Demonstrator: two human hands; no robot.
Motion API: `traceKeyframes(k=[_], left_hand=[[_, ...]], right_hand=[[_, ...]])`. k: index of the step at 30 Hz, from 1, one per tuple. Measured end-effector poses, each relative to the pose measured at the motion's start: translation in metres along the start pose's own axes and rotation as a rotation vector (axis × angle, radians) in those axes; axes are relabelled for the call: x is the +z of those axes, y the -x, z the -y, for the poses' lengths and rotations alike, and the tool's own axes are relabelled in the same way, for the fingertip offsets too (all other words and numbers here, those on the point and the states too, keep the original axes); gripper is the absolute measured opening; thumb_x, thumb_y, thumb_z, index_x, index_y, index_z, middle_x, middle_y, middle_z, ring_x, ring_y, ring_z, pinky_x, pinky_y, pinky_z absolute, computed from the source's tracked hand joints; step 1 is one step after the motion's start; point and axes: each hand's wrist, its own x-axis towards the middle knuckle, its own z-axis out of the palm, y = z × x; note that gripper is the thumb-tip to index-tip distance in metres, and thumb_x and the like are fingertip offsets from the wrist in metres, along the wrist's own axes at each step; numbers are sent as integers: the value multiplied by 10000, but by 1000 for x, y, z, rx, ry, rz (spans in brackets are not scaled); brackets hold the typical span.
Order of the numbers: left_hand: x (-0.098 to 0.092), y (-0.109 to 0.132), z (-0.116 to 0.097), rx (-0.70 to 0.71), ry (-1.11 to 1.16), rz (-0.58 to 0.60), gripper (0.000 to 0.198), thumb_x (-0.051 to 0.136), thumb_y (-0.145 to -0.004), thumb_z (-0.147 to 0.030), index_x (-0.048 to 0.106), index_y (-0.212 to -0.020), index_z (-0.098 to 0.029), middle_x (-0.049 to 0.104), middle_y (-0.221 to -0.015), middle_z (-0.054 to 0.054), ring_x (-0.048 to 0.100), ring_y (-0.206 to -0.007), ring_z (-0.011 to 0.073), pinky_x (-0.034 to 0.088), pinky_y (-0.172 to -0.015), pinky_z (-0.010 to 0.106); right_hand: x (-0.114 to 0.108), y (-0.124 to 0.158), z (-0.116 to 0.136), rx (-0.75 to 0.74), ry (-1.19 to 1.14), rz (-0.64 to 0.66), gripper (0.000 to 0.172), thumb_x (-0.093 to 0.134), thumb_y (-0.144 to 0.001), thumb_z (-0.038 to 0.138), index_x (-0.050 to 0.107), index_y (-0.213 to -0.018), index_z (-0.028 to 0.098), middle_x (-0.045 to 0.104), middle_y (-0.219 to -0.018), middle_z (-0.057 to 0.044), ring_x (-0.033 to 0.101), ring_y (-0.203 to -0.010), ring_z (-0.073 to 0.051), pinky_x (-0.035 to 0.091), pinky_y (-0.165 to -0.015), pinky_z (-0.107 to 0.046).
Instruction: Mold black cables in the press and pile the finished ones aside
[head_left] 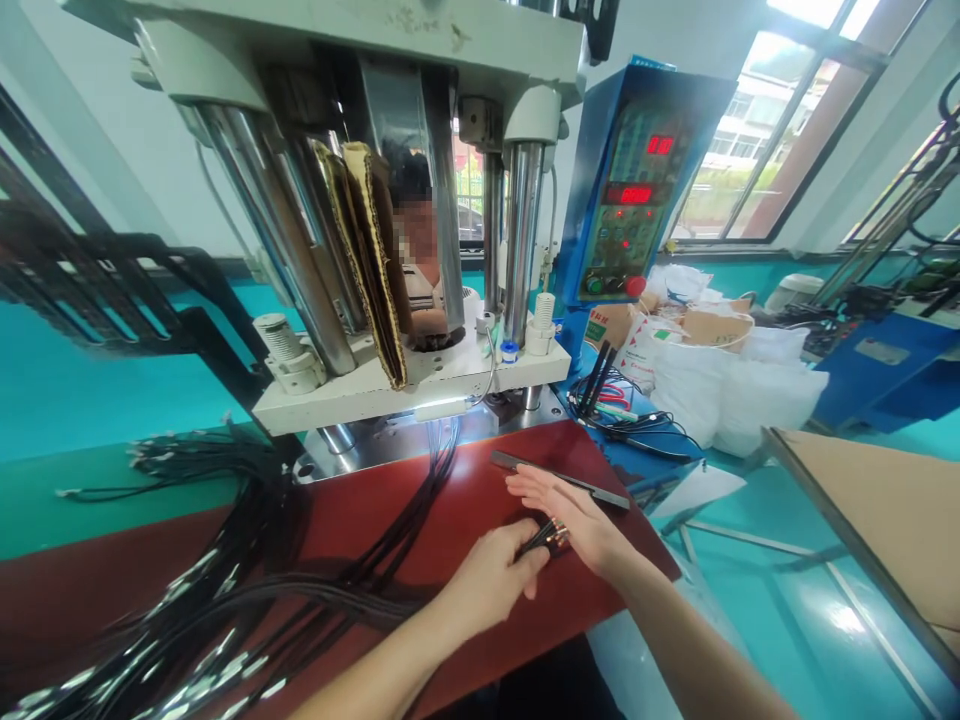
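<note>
My left hand (499, 568) is closed round a bundle of black cables, near their ends. Bright metallic cable ends (556, 535) stick out of that grip to the right. My right hand (574, 515) lies against those ends with its fingers stretched out and flat. Just beyond it a dark metal bar (607, 495) rests on the red-brown tabletop (600, 600). More black cables (315, 590) run across the table to the left. Another group of cables (427, 490) leads up into the lit gap at the press base.
A press with steel columns (525, 240) stands ahead, folded cardboard (375, 270) wedged in it. Right of it is a blue control box (637, 190) with red displays. White sacks (690, 370) and a table (877, 520) are farther right. Someone sits behind the press.
</note>
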Motion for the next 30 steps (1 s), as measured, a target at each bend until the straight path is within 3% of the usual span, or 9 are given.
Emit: traceKeyframes(k=[4,7,10,13,16,19,21,27,30], left_hand=[[5,-6,-9,66,-223,-157,237,307,-853,-311,497,-805,-179,572,-585,-7,502,-456,116,368,-499,224],[14,-11,-9,79,-476,-263,252,283,-856,-236,507,-931,-148,637,-736,79,594,-651,200,400,-613,290],[22,-13,-5,54,-649,-275,319,224,-867,-206,467,-1050,-110,639,-894,161,619,-729,257,413,-617,333],[23,-11,-4,49,-686,-267,329,205,-878,-219,450,-1068,-107,632,-913,177,627,-736,264,422,-607,333],[16,-11,-6,46,-525,-269,316,210,-887,-263,467,-1008,-124,639,-750,115,624,-638,215,432,-602,307],[10,-16,-6,16,-148,-105,351,228,-879,-392,485,-881,-153,555,-539,3,513,-390,126,410,-454,238],[9,-20,-4,-30,64,9,379,274,-849,-460,487,-798,-151,508,-500,-26,426,-310,85,351,-350,198],[14,-30,6,-29,290,-65,324,385,-802,-433,477,-703,-139,500,-506,-30,381,-305,41,275,-307,152],[8,-28,6,11,438,-58,299,444,-783,-447,441,-743,-151,461,-497,-60,314,-303,16,202,-307,141]], right_hand=[[6,-7,-3,98,28,15,436,484,-844,469,507,-1188,202,577,-1145,-108,520,-1075,-228,341,-960,-443],[7,-8,-6,163,55,9,479,520,-816,481,494,-1189,183,599,-1095,-114,542,-1044,-236,380,-925,-445],[9,-7,-8,178,85,-33,473,506,-820,489,511,-1163,164,610,-1069,-117,562,-1011,-235,398,-907,-434],[11,-6,-11,157,74,-46,471,441,-848,503,522,-1146,147,612,-1060,-127,574,-990,-238,424,-871,-421],[10,-4,-15,100,109,-55,467,430,-863,480,459,-1225,188,561,-1153,-116,556,-1019,-229,438,-853,-401],[6,-3,-18,-22,212,-61,451,429,-880,432,396,-1287,240,457,-1289,-87,476,-1126,-202,365,-951,-388],[4,-3,-18,-36,274,16,415,399,-897,417,435,-1265,230,461,-1294,-82,439,-1166,-197,326,-989,-395],[1,-7,-13,-36,395,163,511,473,-864,391,348,-1330,222,435,-1318,-94,389,-1207,-210,296,-1008,-408],[-16,-7,-8,-8,401,160,466,353,-907,369,313,-1344,214,411,-1336,-88,381,-1214,-198,297,-1008,-407]])
